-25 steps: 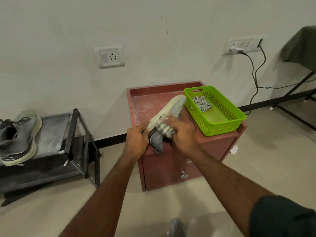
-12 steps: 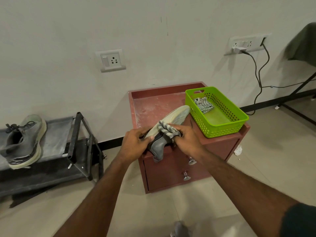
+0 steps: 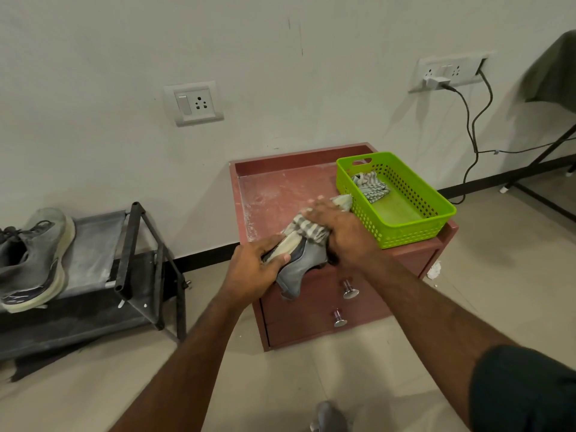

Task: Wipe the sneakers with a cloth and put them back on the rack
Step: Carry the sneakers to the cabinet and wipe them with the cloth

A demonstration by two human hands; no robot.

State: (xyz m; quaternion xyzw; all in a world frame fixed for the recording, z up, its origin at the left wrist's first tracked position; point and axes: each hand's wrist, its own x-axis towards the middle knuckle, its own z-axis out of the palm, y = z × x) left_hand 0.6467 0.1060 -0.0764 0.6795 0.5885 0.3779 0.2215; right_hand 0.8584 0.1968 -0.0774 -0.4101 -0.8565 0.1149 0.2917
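A grey sneaker point(image 3: 297, 269) with a pale sole lies on its side across the front of the red cabinet point(image 3: 274, 194). My left hand point(image 3: 254, 269) grips its heel end. My right hand point(image 3: 343, 232) presses a striped grey-and-white cloth point(image 3: 304, 227) against the sole and covers most of the forefoot; only the toe tip shows beside the basket. The second grey sneaker point(image 3: 34, 257) lies on the top shelf of the black shoe rack point(image 3: 137, 263) at the left.
A green plastic basket point(image 3: 414, 213) holding another striped cloth point(image 3: 371, 187) stands on the cabinet's right side. Two metal drawer knobs stick out of the cabinet front. A cable hangs from the wall socket at right. A black-legged stand is at far right.
My right hand has slid the cloth along the sole toward the toe, away from me. My left hand keeps hold of the heel. The view has shifted slightly.
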